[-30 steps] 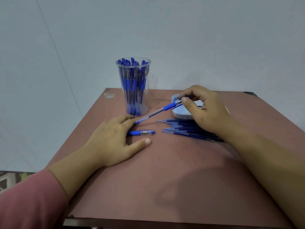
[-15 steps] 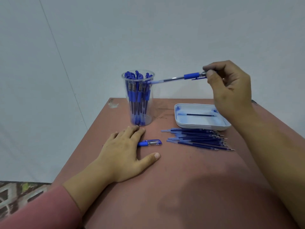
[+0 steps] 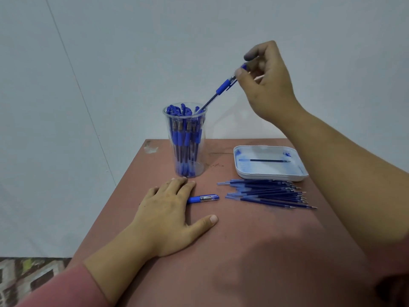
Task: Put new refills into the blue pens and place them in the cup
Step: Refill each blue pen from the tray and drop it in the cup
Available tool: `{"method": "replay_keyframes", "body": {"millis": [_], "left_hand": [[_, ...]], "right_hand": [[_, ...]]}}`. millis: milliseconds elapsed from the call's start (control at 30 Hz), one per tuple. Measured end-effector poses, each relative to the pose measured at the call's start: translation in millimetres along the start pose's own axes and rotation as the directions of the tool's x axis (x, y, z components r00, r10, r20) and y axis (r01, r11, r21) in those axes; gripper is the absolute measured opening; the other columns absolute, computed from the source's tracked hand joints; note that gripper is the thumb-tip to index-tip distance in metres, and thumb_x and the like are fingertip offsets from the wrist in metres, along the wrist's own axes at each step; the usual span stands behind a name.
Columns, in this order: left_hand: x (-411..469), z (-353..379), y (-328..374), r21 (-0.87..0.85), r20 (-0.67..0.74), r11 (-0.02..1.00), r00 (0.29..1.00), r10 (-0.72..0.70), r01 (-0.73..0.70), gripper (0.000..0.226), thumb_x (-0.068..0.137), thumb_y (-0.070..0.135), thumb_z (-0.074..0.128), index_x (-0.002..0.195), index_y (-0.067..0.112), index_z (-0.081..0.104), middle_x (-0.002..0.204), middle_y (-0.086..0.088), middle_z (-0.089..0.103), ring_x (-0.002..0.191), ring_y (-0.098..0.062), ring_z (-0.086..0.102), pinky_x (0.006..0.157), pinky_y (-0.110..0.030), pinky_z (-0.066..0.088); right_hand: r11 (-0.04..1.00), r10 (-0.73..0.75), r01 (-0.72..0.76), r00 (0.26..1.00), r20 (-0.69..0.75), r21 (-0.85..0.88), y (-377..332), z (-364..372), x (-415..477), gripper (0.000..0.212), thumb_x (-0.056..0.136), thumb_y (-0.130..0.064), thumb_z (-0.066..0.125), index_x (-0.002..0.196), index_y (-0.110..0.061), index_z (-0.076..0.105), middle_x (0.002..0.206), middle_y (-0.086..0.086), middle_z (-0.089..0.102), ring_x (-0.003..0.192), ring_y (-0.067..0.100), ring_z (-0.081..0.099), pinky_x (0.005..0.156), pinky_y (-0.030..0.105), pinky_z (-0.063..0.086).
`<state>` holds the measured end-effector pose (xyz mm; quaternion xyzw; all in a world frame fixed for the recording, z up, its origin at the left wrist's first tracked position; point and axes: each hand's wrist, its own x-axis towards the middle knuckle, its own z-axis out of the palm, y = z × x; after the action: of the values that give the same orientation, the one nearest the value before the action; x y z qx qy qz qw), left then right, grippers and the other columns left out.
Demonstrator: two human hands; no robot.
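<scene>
Blue pen (image 3: 222, 87) tilts tip-down, its tip just inside the rim of the cup (image 3: 200, 167). The right hand (image 3: 269, 83) pinches its top end between thumb and fingertips, a high grip that likely lets it slide in among the packed pens. The cup stands near the far-left corner of the tabletop (image 3: 243, 251). The left hand (image 3: 170, 213) lies flat, fingers together and thumb out, touching a short blue pen part (image 3: 204, 198), probably to stop it rolling. Refills (image 3: 265, 193) lie near the right edge.

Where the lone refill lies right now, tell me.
In the head view, the lone refill lies inside the white tray on the right side of the table, just behind the pile of refills and right of the cup.
</scene>
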<state>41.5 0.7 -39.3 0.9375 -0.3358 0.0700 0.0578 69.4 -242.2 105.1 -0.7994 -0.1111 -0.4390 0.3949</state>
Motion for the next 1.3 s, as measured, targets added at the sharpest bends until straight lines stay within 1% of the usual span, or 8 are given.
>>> {"method": "replay_keyframes", "body": {"millis": [233, 433, 567, 633, 767, 867, 1100, 1300], "left_hand": [[1.4, 0.2, -0.6, 0.001, -0.018, 1.0, 1.0, 0.02, -0.02, 0.097, 0.073, 0.089, 0.012, 0.151, 0.031, 0.018, 0.153, 0.015, 0.02, 0.139, -0.006, 0.022, 0.115, -0.032, 0.02], [1.9, -0.3, -1.8, 0.01, -0.019, 1.0, 1.0, 0.023, -0.023, 0.097, 0.074, 0.089, 0.011, 0.151, 0.031, 0.017, 0.152, 0.015, 0.02, 0.138, -0.006, 0.023, 0.115, -0.034, 0.021], [1.9, 0.3, -2.1, 0.009, -0.022, 1.0, 1.0, 0.023, -0.022, 0.098, 0.073, 0.089, 0.009, 0.151, 0.031, 0.017, 0.152, 0.014, 0.02, 0.138, -0.007, 0.024, 0.115, -0.035, 0.021], [2.1, 1.0, -2.4, 0.005, -0.023, 1.0, 0.999, 0.022, -0.022, 0.098, 0.072, 0.09, 0.009, 0.15, 0.031, 0.018, 0.152, 0.014, 0.021, 0.138, -0.007, 0.025, 0.115, -0.035, 0.022], [2.3, 2.4, -3.2, -0.003, -0.033, 1.0, 0.999, 0.022, -0.022, 0.099, 0.071, 0.09, 0.009, 0.15, 0.031, 0.019, 0.151, 0.015, 0.021, 0.137, -0.006, 0.026, 0.113, -0.034, 0.022], [2.8, 2.9, -3.3, -0.005, -0.029, 1.0, 0.999, 0.025, -0.025, 0.099, 0.071, 0.09, 0.009, 0.15, 0.031, 0.018, 0.152, 0.015, 0.02, 0.137, -0.007, 0.025, 0.113, -0.034, 0.022], [2.9, 5.7, -2.9, -0.016, -0.035, 0.999, 0.999, 0.027, -0.027, 0.097, 0.073, 0.089, 0.011, 0.15, 0.03, 0.018, 0.151, 0.014, 0.02, 0.138, -0.008, 0.024, 0.113, -0.034, 0.02], [2.9, 5.4, -3.1, -0.022, -0.037, 0.999, 0.999, 0.024, -0.024, 0.1, 0.069, 0.089, 0.008, 0.149, 0.031, 0.019, 0.151, 0.014, 0.022, 0.137, -0.008, 0.025, 0.112, -0.034, 0.021]], "right_hand": [[0.998, -0.001, -0.003, 0.998, 0.058, 0.064, -5.8, 35.9, 6.0, 0.013, 0.089, -0.019, 0.062, 0.098, -0.022, 0.053, 0.077, -0.013, 0.062, 0.066, 0.005, 0.051, 0.065, 0.012, 0.04], [0.998, -0.001, 0.02, 0.954, 0.3, -0.062, -8.6, 50.4, 0.6, 0.005, 0.09, -0.018, 0.06, 0.093, -0.019, 0.064, 0.079, -0.018, 0.062, 0.074, -0.006, 0.053, 0.07, 0.007, 0.036], [0.968, 0.054, 0.087, 0.843, 0.535, -0.235, -8.9, 48.5, -1.9, 0.025, 0.096, -0.031, 0.048, 0.103, -0.028, 0.072, 0.09, -0.027, 0.055, 0.109, 0.014, 0.047, 0.097, 0.033, 0.037], [0.971, 0.038, 0.096, 0.84, 0.541, -0.217, -9.3, 44.4, -3.4, 0.027, 0.097, -0.033, 0.046, 0.107, -0.03, 0.071, 0.09, -0.03, 0.053, 0.111, 0.012, 0.047, 0.101, 0.038, 0.036], [0.98, -0.02, 0.096, 0.919, 0.393, -0.173, -11.3, 31.6, -17.2, 0.02, 0.095, -0.03, 0.053, 0.111, -0.03, 0.066, 0.096, -0.023, 0.055, 0.097, 0.005, 0.047, 0.08, 0.008, 0.032], [0.977, -0.043, 0.111, 0.938, 0.343, -0.179, -10.8, 18.3, -42.9, 0.022, 0.09, -0.032, 0.057, 0.11, -0.031, 0.064, 0.102, -0.012, 0.06, 0.097, 0.012, 0.05, 0.08, 0.01, 0.033], [0.933, 0.016, 0.231, 0.739, 0.674, -0.276, -2.3, 6.3, -110.0, 0.021, 0.084, -0.035, 0.065, 0.104, -0.033, 0.069, 0.107, -0.015, 0.061, 0.103, 0.005, 0.046, 0.095, 0.028, 0.037], [0.842, 0.052, 0.374, 0.662, 0.748, -0.389, 5.3, 26.7, -131.6, 0.03, 0.09, -0.046, 0.058, 0.113, -0.03, 0.068, 0.106, -0.007, 0.059, 0.096, 0.006, 0.031, 0.091, 0.04, 0.038]]}}
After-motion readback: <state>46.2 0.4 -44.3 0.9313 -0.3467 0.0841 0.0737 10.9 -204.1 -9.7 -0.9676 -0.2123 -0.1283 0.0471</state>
